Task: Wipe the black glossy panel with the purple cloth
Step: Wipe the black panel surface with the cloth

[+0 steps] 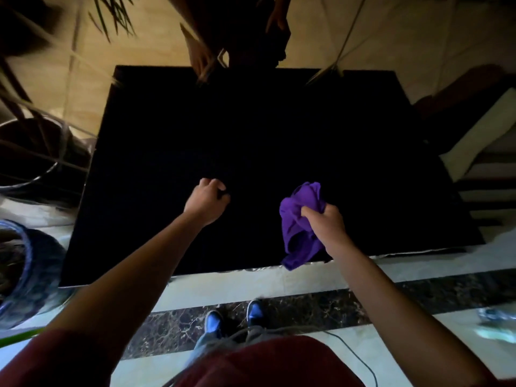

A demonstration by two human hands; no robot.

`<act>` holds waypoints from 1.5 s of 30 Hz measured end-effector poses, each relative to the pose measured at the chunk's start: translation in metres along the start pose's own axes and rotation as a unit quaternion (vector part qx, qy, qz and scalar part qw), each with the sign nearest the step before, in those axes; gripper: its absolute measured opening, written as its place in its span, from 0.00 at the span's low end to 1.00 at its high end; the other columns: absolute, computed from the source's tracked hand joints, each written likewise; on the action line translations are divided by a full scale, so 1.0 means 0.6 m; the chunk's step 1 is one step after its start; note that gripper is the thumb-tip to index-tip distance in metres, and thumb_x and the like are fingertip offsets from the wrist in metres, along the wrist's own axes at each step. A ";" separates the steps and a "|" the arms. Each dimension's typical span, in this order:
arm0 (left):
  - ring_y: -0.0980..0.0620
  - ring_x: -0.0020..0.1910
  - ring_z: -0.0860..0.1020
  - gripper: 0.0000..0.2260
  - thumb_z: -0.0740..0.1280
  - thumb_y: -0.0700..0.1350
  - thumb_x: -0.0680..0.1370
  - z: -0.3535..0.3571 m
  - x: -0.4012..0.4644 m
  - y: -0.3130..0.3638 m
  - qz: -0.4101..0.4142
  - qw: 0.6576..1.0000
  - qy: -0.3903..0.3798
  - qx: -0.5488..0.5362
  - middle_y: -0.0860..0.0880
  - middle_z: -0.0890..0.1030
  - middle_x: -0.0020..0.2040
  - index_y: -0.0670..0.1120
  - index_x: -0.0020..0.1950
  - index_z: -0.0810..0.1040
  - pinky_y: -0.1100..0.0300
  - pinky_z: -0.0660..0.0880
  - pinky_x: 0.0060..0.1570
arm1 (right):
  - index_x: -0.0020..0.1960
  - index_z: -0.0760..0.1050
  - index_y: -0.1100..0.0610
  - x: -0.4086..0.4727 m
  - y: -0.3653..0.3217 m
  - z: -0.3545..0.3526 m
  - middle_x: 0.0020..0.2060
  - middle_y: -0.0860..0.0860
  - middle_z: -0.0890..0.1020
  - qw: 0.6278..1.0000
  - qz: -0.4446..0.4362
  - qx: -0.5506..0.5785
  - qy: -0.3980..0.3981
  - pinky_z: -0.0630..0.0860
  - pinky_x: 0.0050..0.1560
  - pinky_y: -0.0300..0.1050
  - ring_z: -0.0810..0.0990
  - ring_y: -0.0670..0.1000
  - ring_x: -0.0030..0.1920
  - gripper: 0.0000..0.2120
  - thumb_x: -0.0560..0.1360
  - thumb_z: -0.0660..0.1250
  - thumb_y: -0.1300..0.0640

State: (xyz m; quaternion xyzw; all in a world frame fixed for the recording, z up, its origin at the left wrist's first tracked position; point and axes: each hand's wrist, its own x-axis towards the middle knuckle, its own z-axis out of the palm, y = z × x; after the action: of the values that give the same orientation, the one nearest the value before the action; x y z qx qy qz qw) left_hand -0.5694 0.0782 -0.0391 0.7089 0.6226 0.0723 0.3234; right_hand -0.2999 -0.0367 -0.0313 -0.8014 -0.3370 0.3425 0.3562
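**Panel Surface and Cloth: Condition at Inspection**

The black glossy panel (251, 152) lies flat and fills the middle of the view, its near edge catching a thin line of light. The surface reads uniformly dark; no streaks or marks can be made out in the low light. Pale tiled floor (279, 286) with a dark marbled band (349, 308) runs in front of it. A potted plant (30, 141) stands at the left, a blue patterned pot (25, 275) nearer, and a pale cushion (480, 135) sits at the right.

The purple cloth (300, 227) is bunched and crumpled, hanging loose over the panel's near edge on the right side. The right hand (326, 224) is closed around its upper part, fingers curled tight into the fabric. The left hand (206, 199) rests as a loose fist on the panel, well apart from the cloth; whether it holds anything cannot be told. The person's dark shoes (234, 314) stand on the marbled band.
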 end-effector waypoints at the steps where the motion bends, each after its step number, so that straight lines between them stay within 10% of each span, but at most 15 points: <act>1: 0.39 0.62 0.74 0.18 0.66 0.51 0.77 0.013 0.000 0.005 -0.001 1.000 -0.008 0.007 0.41 0.72 0.64 0.46 0.64 0.75 0.47 0.75 0.59 | 0.34 0.77 0.57 0.006 0.002 -0.013 0.31 0.50 0.82 1.000 -0.002 0.010 0.009 0.78 0.41 0.50 0.82 0.55 0.36 0.14 0.61 0.69 0.45; 18: 0.38 0.68 0.67 0.21 0.64 0.54 0.77 0.081 0.060 -0.006 -0.092 0.981 0.040 0.166 0.40 0.70 0.69 0.48 0.69 0.73 0.41 0.67 0.64 | 0.59 0.72 0.77 0.310 0.141 -0.333 0.59 0.76 0.76 0.944 0.070 -0.127 0.296 0.73 0.60 0.59 0.77 0.72 0.60 0.28 0.77 0.63 0.50; 33: 0.35 0.72 0.63 0.35 0.63 0.67 0.74 0.146 0.072 0.068 -0.286 0.943 -0.015 0.168 0.38 0.62 0.76 0.53 0.77 0.60 0.35 0.65 0.65 | 0.67 0.75 0.67 0.505 0.224 -0.334 0.76 0.60 0.68 0.923 0.023 -0.357 0.142 0.46 0.75 0.71 0.52 0.61 0.80 0.31 0.76 0.63 0.42; 45: 0.35 0.77 0.56 0.42 0.63 0.70 0.72 0.154 0.083 0.057 -0.323 0.941 -0.047 0.086 0.40 0.49 0.81 0.55 0.80 0.51 0.36 0.66 0.67 | 0.66 0.76 0.63 0.496 0.154 -0.195 0.74 0.55 0.71 0.912 -0.124 -0.387 0.061 0.48 0.74 0.75 0.54 0.64 0.79 0.31 0.72 0.68 0.42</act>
State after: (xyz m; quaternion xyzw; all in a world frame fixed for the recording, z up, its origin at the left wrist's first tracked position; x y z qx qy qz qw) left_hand -0.4833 0.0897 -0.1073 0.4975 0.8059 -0.1230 0.2964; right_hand -0.0202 0.1091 -0.1373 -0.8474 -0.5177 0.0889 0.0778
